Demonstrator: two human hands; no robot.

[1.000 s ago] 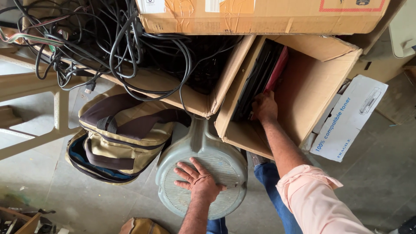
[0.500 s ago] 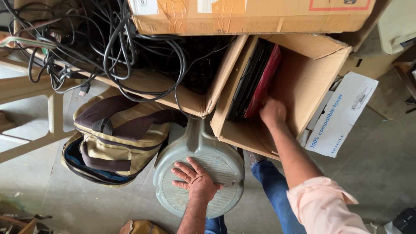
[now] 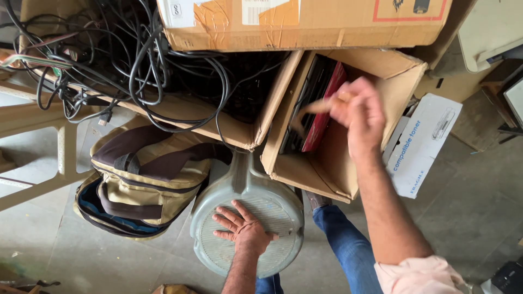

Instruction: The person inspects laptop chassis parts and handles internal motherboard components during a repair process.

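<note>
Holding a thin tan thing (image 3: pixel 318 106) in its fingers, the right hand (image 3: pixel 357 111) is up in front of an open cardboard box (image 3: pixel 403 81). The tan thing looks like a flat stick or strip, but it is blurry, so what it is cannot be told. It points from the hand toward the flat things that stand on their edges inside the box. One of those is a red flat case (image 3: pixel 327 106) and next to it are dark flat things (image 3: pixel 308 98).

The left hand (image 3: pixel 242 231) lies flat with its fingers spread wide on a round grey fan (image 3: pixel 248 218). It holds nothing. The fan lies on the floor, face up, just under the box. Its neck goes up between the box and a second box.

That second cardboard box (image 3: pixel 261 125) is to the left and is full of black cables (image 3: pixel 136 60). The cables are all tangled and some hang over the edge. A big closed cardboard box (image 3: pixel 305 24) sits on top of both open boxes.

A tan and brown bag (image 3: pixel 141 179) lies on the floor, touching the fan on its left side. It is partly open and blue shows inside.

A white carton with blue writing (image 3: pixel 422 144) leans to the right of the open box. The person's blue jeans (image 3: pixel 343 245) show below the fan, and a pink sleeve (image 3: pixel 419 275) is pushed up on the right arm.
</note>
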